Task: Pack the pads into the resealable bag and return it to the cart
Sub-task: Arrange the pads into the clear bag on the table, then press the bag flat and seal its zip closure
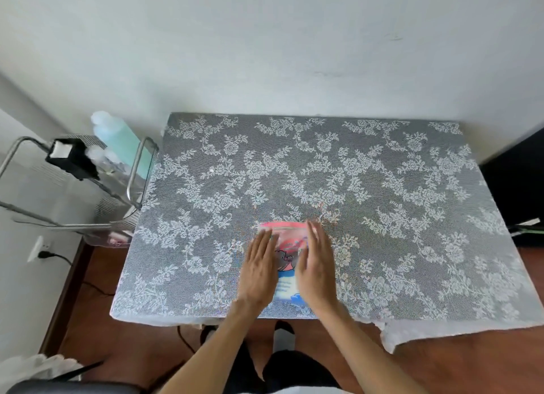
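Observation:
The resealable bag (287,261) lies flat near the front edge of the lace-covered table (382,202); it shows a pink top band, a cartoon print and blue at the bottom. My left hand (259,267) lies flat on the bag's left side with straight fingers. My right hand (316,264) presses its right side, fingers straight and pointing away from me. The pads themselves are hidden; I cannot tell whether they are inside. The metal cart (88,193) stands left of the table.
On the cart's top shelf sit a pale green bottle (123,140) and a black box (70,158). A wall socket with a plugged cable (41,251) is low on the left. A dark object (518,187) stands right of the table.

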